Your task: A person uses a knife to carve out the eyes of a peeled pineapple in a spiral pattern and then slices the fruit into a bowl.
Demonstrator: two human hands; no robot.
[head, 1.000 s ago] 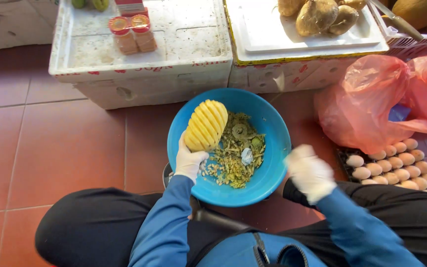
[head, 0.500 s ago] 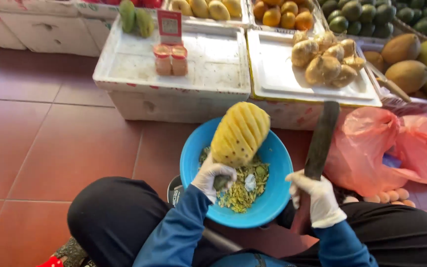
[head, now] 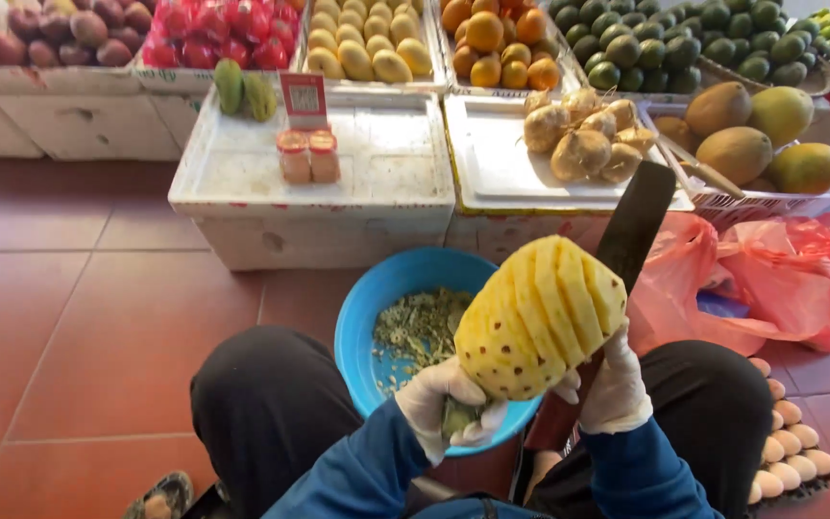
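Raised pineapple [head: 540, 317], peeled yellow with spiral grooves, both gloved hands clenched: left [head: 449, 408] on its stem, right [head: 617, 389] on knife [head: 626, 235].

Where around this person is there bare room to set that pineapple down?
Free: the white foam lid right of the two small jars, and the red tiled floor left of the blue basin. Crowded: the lid with brown fruit and the red bags.

knife [head: 634, 226] handle hidden, egg tray [head: 788, 447] cropped

White disposable gloves on left hand [head: 446, 396] and right hand [head: 617, 386]; blue long sleeves, black trousers, sandal on one foot
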